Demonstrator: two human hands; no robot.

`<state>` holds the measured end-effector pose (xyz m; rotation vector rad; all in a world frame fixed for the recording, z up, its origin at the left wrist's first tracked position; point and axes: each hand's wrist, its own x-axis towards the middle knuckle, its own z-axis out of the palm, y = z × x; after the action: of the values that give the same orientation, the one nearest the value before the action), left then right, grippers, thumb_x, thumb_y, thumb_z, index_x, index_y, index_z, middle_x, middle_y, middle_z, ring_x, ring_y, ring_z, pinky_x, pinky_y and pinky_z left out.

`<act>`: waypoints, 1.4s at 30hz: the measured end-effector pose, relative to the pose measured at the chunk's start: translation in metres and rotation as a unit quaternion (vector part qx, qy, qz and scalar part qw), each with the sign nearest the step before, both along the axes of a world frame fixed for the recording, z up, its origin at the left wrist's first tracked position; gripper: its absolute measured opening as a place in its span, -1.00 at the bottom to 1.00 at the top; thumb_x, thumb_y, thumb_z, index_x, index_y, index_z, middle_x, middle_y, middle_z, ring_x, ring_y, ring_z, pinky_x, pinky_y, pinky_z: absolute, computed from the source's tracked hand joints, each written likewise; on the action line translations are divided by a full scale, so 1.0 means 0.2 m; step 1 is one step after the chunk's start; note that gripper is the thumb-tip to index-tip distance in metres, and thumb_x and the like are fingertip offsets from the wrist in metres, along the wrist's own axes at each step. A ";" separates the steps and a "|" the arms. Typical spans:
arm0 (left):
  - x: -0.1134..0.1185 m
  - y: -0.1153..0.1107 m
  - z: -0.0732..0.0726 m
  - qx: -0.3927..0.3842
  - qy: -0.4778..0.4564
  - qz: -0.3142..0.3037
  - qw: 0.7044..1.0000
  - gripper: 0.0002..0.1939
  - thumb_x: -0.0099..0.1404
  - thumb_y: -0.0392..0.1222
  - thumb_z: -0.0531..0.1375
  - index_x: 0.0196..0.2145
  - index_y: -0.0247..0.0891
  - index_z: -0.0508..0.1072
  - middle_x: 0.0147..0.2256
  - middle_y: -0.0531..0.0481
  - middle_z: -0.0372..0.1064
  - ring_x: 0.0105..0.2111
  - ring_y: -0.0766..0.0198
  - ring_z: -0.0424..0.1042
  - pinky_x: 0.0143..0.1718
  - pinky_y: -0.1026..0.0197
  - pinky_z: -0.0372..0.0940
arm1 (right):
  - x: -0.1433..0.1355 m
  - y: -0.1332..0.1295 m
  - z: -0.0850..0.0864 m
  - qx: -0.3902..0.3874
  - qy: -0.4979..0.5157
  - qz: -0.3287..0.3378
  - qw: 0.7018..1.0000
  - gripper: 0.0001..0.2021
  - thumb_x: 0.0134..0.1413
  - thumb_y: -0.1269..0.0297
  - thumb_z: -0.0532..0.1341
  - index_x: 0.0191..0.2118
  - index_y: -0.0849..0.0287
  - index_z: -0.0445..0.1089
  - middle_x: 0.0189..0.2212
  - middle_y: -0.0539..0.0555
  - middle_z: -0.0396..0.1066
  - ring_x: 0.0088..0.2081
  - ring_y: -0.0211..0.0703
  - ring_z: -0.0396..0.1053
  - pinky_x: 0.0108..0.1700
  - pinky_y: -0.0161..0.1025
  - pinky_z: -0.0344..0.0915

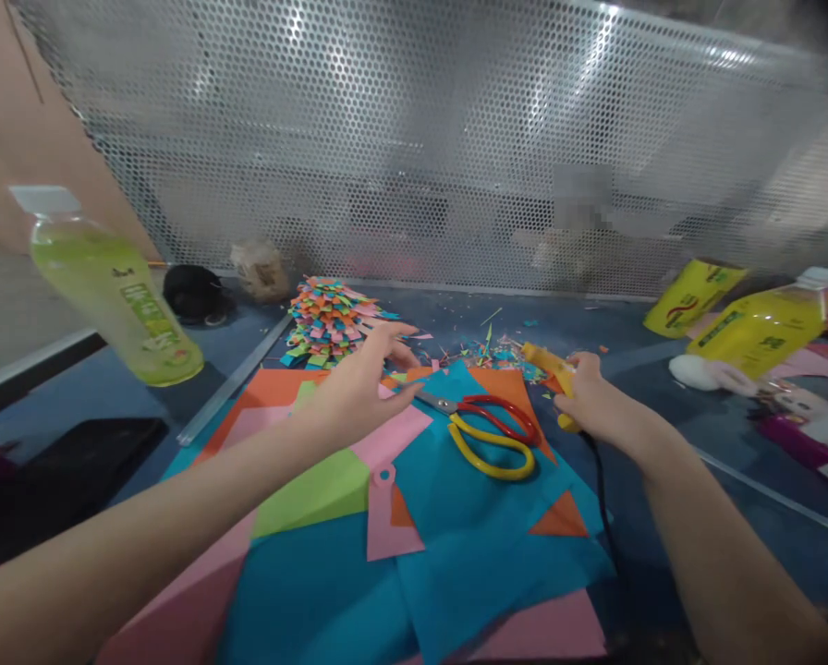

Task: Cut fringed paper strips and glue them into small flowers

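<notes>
My right hand (590, 402) is wrapped round a yellow hot glue gun (547, 362), whose nozzle points left and away from me; a black cord (601, 489) hangs from it. My left hand (365, 383) hovers above the paper with thumb and fingers apart, and nothing shows between them. Just beyond it stands a cone-shaped heap of fringed coloured paper (327, 323). Scissors (493, 434) with one red and one yellow handle lie on blue paper sheets (456, 517), their blades near my left thumb. Pink paper (393, 434) and green paper (310, 494) lie below that hand.
Paper scraps (487, 351) litter the blue table behind the sheets. A green drink bottle (119, 296) stands left, near a black flat object (74, 480). To the right are a yellow bottle (767, 328) and yellow can (691, 297). A perforated metal screen (420, 120) closes off the back.
</notes>
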<state>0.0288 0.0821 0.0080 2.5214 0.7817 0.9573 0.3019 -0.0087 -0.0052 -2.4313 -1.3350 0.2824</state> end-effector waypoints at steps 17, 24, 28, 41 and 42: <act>0.51 0.37 0.04 -0.279 -0.086 -0.102 0.951 -0.25 0.09 -0.25 0.28 0.16 -0.39 0.04 -0.22 -0.25 0.50 -0.29 0.24 0.49 -0.30 0.21 0.35 | -0.06 -0.10 0.11 0.083 0.148 0.103 0.980 -0.61 0.07 0.26 0.05 -0.04 0.16 -0.15 -0.34 0.05 0.30 -0.49 -0.27 0.25 -0.48 -0.35 0.21; 0.54 0.37 0.04 -0.317 -0.083 -0.113 0.938 -0.71 0.06 -0.21 0.30 -0.24 -0.37 0.46 -0.31 -0.14 0.54 -0.37 0.27 0.50 -0.41 0.29 0.36 | -0.06 -0.10 0.13 0.085 0.163 0.081 0.980 -0.65 0.09 0.30 0.06 -0.08 0.15 -0.14 -0.38 0.02 0.31 -0.52 -0.28 0.26 -0.50 -0.36 0.19; 0.54 0.38 0.04 -0.284 -0.080 -0.070 0.953 -0.75 0.16 -0.10 0.22 -0.29 -0.36 0.49 -0.31 -0.11 0.53 -0.36 0.32 0.48 -0.38 0.31 0.36 | -0.06 -0.10 0.14 0.087 0.172 0.055 0.980 -0.63 0.07 0.32 0.08 -0.08 0.12 -0.13 -0.47 -0.05 0.25 -0.57 -0.28 0.23 -0.57 -0.39 0.14; 0.71 0.53 -0.03 -0.042 0.142 -0.029 0.989 -0.56 0.26 -0.11 0.14 0.06 -0.27 0.25 0.10 -0.17 0.18 0.05 0.05 0.24 0.03 -0.15 0.20 | -0.03 -0.09 0.19 0.105 0.164 -0.066 0.979 -0.57 0.07 0.28 0.07 0.01 0.13 -0.14 -0.49 -0.01 0.27 -0.60 -0.19 0.31 -0.65 -0.34 0.21; 0.70 0.51 -0.03 -0.020 0.158 -0.033 0.987 -0.53 0.24 -0.13 0.15 0.08 -0.28 0.24 0.13 -0.21 0.14 0.10 -0.01 0.18 0.06 -0.19 0.14 | -0.02 -0.09 0.18 0.102 0.133 -0.082 0.982 -0.55 0.05 0.29 0.08 0.02 0.16 -0.13 -0.53 -0.02 0.24 -0.61 -0.17 0.30 -0.63 -0.33 0.19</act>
<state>0.1695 0.1847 0.0016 2.6811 0.7892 0.5194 0.2972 -0.0264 0.0316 -2.2235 -0.9922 0.3900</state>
